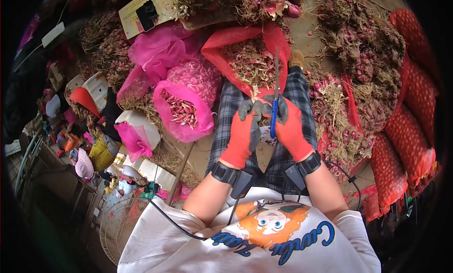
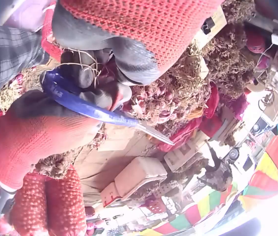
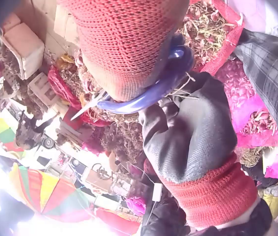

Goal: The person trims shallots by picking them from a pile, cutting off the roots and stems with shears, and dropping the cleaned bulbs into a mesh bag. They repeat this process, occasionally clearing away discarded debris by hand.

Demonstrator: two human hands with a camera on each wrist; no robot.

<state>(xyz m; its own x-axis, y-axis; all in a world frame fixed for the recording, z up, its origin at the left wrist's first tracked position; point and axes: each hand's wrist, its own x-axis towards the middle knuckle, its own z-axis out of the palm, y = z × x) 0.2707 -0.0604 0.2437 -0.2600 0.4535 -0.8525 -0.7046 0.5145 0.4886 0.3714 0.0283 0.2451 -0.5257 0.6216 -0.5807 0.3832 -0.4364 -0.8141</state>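
Both hands wear red knit gloves with grey palms and meet over the lap. My right hand (image 1: 291,129) grips blue-handled scissors (image 1: 273,116), whose long blades point away from my body. In the left wrist view, the scissors (image 2: 87,107) lie across the fingers with the blades close together. Beside them, my left hand (image 1: 241,134) pinches a small shallot (image 2: 110,71), mostly hidden by the fingers, with thin dry strands (image 3: 181,92) sticking out. Just beyond the hands, an open red mesh sack (image 1: 219,46) between the knees holds dry shallot stalks and trimmings (image 1: 250,60).
On the left stands a pink mesh bag (image 1: 202,124) of trimmed shallots. Untrimmed shallots (image 1: 363,60) with dry tops are heaped on the right, near full red sacks (image 1: 406,150). A fan (image 1: 115,230) stands behind at left. A cable (image 1: 170,221) runs along the shirt.
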